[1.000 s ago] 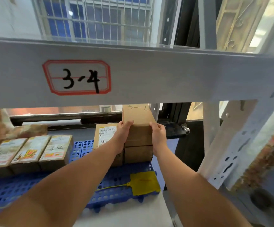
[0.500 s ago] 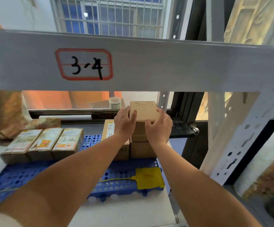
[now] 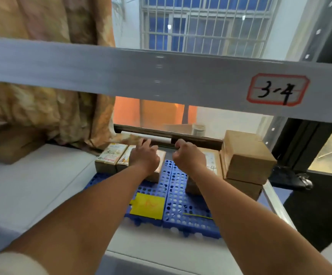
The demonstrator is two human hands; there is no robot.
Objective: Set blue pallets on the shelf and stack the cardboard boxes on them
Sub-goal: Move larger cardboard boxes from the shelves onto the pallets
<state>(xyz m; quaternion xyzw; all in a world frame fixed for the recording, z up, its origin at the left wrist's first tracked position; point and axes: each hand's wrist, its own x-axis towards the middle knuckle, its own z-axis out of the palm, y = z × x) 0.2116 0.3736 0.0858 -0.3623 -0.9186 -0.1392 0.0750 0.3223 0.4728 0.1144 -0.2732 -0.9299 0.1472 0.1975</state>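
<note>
Two bare hands reach over boxes on a storage shelf.

Nearest, one yellow tag (image 3: 147, 207) lies on two blue pallets (image 3: 181, 207), side by side on the white shelf (image 3: 42, 185). Above them the left hand (image 3: 144, 157) is spread and the right hand (image 3: 189, 158) loosely curled, both holding nothing. Six cardboard boxes (image 3: 246, 155) sit on the pallets: three labelled at left, one labelled mid-right, two plain stacked at right. Beyond are a curtain (image 3: 42, 106) and a barred window (image 3: 201, 22). Overhead runs one beam (image 3: 121, 66) marked "3-4".
</note>
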